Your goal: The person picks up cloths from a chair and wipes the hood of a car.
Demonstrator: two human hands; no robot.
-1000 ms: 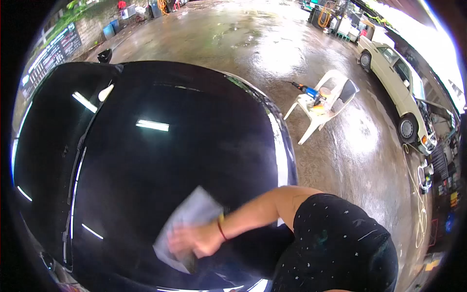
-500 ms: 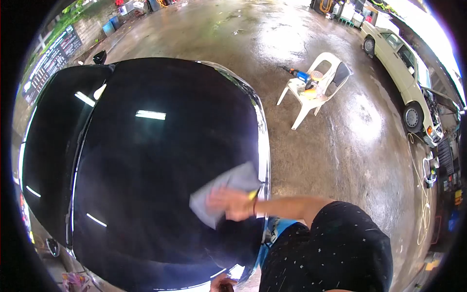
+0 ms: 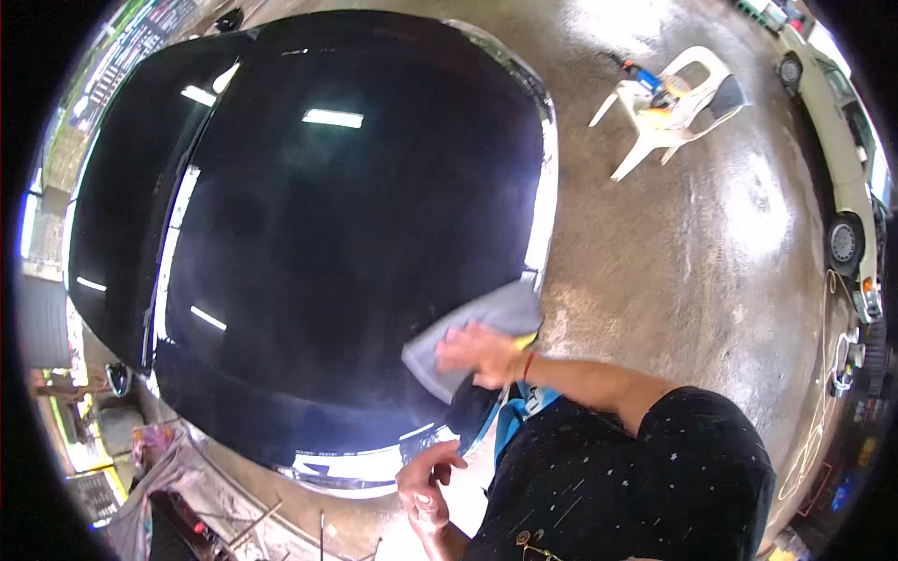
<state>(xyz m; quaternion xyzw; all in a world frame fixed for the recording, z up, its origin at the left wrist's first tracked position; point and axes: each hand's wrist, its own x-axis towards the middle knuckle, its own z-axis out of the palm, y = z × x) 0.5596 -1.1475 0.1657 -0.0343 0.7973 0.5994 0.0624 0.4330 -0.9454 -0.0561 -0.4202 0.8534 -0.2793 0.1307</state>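
Observation:
My right hand [image 3: 482, 353] lies over a grey cloth [image 3: 505, 309] and presses it onto the black car hood [image 3: 346, 234], close to the hood's front edge. A small yellow patch shows beside the palm, and the fingers are slightly blurred. A red band circles that wrist. My left hand [image 3: 430, 486] is raised near the headlight corner, apart from the hood, its fingers loosely bent with nothing visible in them. A light oval shows on it; I cannot tell what that is.
A white plastic chair [image 3: 669, 117] holds a blue and black power tool [image 3: 645, 79]. Farther right stands a cream car [image 3: 847, 140], with a pale cord [image 3: 812, 435] on the floor. Draped fabric [image 3: 164, 477] and thin rods lie at lower left.
The view has tilted downward, so the hood and chair appear higher. My right hand and the cloth are nearer the headlight corner. More of my left hand shows.

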